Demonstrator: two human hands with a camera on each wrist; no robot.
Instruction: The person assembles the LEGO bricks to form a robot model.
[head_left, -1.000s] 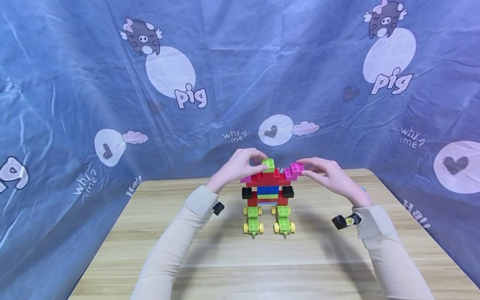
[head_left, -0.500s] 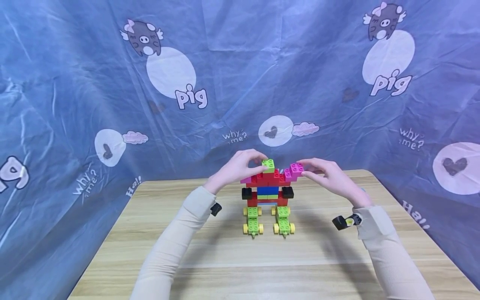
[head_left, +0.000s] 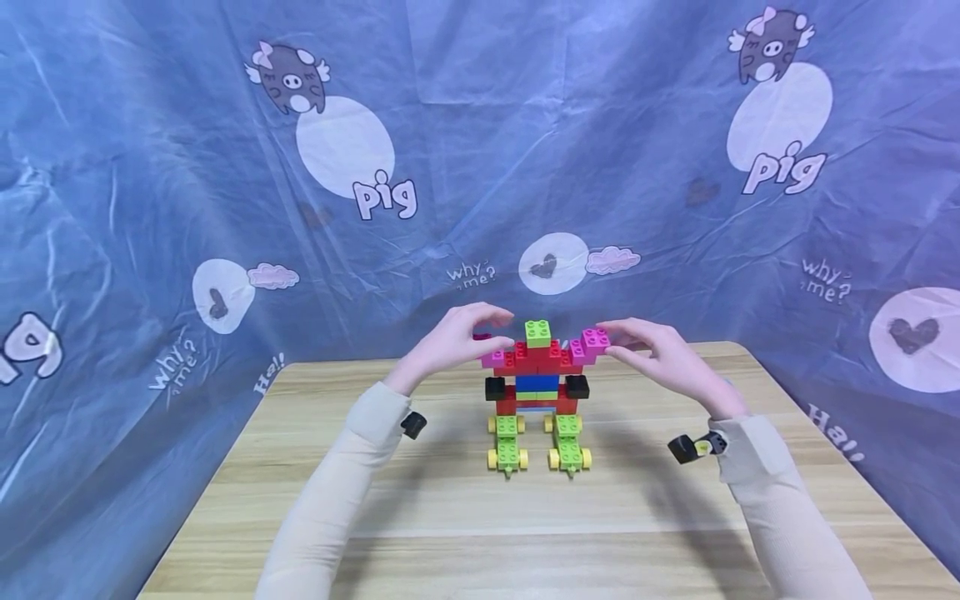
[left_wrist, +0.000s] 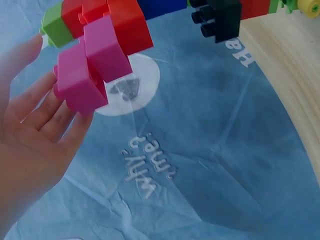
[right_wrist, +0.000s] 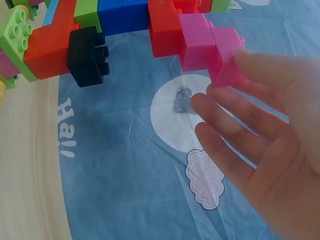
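A figure of toy building blocks stands upright on the table, with a red upper body and a lime-green block on top. Near its left pink blocks, my left hand holds its thumb and fingers apart. Those fingers lie behind the outer pink block, and whether they touch it I cannot tell. On the other side, my right hand pinches the outer pink block between thumb and forefinger, its other fingers spread loosely.
Two lime-green wheeled bases carry the figure, and black blocks stick out at its sides. The wooden table ends at a blue printed cloth that hangs behind and beside it.
My left hand has let go of the lime-green top block and moved left to the pink blocks. My right hand stays at its pink block.
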